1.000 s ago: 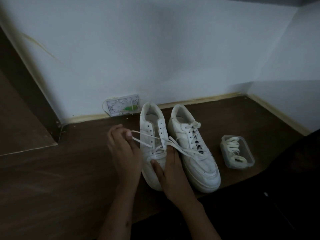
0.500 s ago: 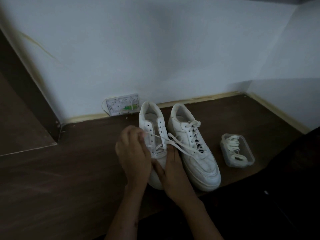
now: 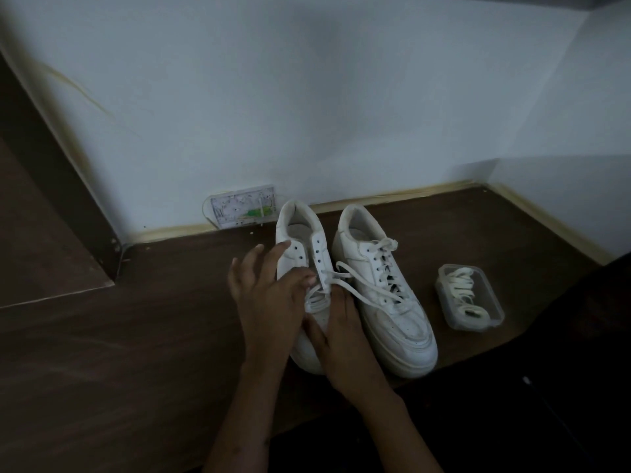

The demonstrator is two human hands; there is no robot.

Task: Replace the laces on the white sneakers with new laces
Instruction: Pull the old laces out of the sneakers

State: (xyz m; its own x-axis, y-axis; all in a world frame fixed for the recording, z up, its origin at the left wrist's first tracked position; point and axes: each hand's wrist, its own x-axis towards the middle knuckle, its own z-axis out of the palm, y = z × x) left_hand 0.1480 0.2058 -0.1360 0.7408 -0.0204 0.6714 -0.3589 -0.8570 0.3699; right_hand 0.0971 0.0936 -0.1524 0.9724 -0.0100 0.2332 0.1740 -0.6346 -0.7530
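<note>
Both hands on left sneaker, half-unlaced

no text, label, brand, number or sign can be read anywhere in the head view. the wall plate bears faint marks and a green patch, too small and dim to make out. the sneakers show no readable logo, and the clear box carries no label that can be read.
</note>
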